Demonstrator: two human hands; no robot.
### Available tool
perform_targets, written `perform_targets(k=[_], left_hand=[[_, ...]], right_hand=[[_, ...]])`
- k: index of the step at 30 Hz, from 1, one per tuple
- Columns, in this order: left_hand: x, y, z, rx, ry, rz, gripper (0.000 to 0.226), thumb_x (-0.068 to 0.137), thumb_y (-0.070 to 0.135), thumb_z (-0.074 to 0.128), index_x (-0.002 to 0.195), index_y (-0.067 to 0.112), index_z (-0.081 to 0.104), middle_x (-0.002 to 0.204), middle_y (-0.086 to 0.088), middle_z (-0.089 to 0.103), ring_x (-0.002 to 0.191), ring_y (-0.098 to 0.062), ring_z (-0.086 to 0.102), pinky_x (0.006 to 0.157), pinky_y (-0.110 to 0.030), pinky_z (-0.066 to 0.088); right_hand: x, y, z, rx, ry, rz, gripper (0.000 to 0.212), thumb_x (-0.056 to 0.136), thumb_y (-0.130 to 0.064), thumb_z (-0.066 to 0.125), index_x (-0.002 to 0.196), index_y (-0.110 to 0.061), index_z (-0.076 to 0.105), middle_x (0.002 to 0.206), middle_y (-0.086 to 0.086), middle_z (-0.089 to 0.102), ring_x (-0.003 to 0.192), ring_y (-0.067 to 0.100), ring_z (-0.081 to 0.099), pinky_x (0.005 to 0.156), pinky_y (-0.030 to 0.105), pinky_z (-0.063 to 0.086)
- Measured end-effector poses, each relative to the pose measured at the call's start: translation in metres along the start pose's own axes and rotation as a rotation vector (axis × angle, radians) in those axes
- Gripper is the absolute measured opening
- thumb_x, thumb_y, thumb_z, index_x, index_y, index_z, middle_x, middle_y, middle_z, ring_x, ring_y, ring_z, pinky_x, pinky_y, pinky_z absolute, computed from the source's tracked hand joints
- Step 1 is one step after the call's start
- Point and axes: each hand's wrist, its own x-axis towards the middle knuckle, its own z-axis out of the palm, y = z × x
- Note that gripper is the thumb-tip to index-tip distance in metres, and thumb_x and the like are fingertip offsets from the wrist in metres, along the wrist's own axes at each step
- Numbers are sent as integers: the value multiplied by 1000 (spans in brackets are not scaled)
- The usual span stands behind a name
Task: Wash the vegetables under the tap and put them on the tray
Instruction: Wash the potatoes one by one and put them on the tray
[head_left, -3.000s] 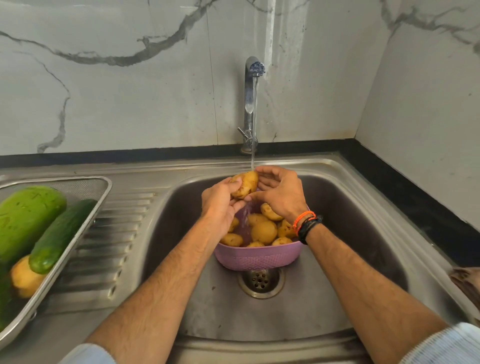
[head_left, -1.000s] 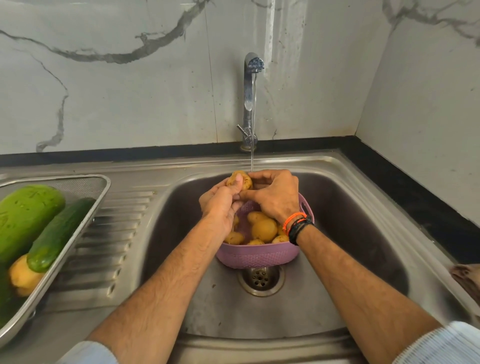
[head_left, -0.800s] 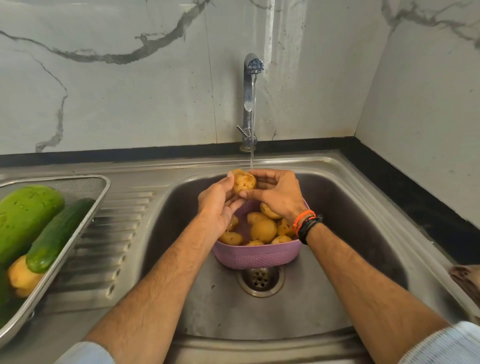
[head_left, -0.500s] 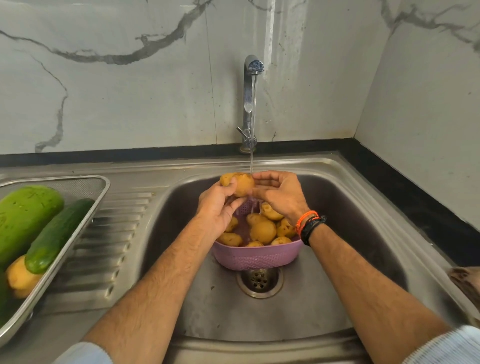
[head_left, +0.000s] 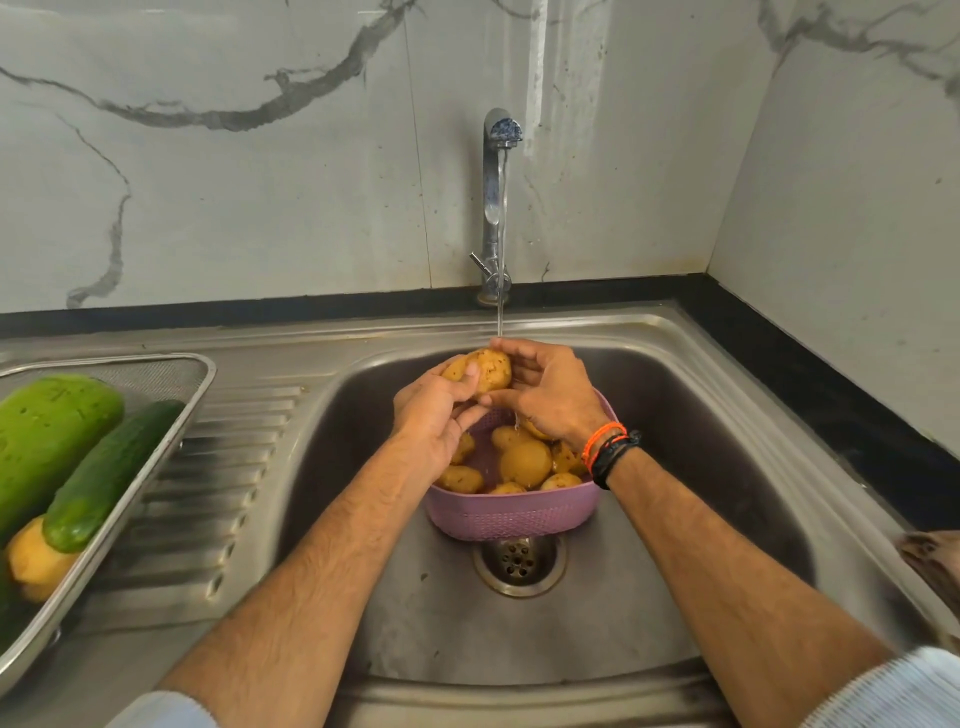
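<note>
Both hands hold one speckled yellow potato (head_left: 485, 370) under the thin stream from the steel tap (head_left: 496, 202). My left hand (head_left: 434, 415) grips it from the left with the thumb on top. My right hand (head_left: 548, 392) cups it from the right, fingers curled round it. Below them a pink plastic basket (head_left: 511, 512) stands in the sink basin and holds several more potatoes (head_left: 524, 462). A steel mesh tray (head_left: 156, 452) lies on the drainboard at the left.
The tray holds a large green gourd (head_left: 49, 436), a dark cucumber (head_left: 106, 475) and a yellow vegetable (head_left: 34, 564). The drain (head_left: 519, 564) shows just in front of the basket. Marble walls close the back and right; a black counter strip (head_left: 831, 405) runs along the right.
The hands keep turning and rubbing the same potato under the water; it has rolled between the fingers. Basket and tray have not moved.
</note>
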Motion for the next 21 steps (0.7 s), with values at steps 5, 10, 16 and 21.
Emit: perform_targets(k=[5,10,16,21], left_hand=[[0,1,0,-7,16,11,23,86,-1,70,108,4,68,105,-19,72,87,-23,70,67,-33,62],[-5,0,6,2,-26,7,23,86,-5,68,108,4,69,99,-17,73,77,-16,70,64,-28,61],[-5,0,9,-17,47,65,19,85,-3,70,103,4,68,97,-16,72,90,-21,70,63,-28,61],[-5,-3,9,7,28,73,20,85,-5,70,102,4,69,100,-17,73,95,-26,71,66,-31,62]], right_hand=[[-2,-3,-2,30,103,-15,63,60,-5,92,119,-9,70,110,4,73,102,9,69,92,31,57],[-3,-5,1,-50,51,-15,81,56,-16,95,130,-15,63,122,4,69,114,14,65,100,36,53],[-8,-11,10,-33,234,-80,61,61,-13,93,117,-12,70,108,0,72,99,6,68,89,17,54],[-3,-9,5,-50,70,-25,74,61,-12,93,129,-14,63,122,3,68,114,13,64,101,36,53]])
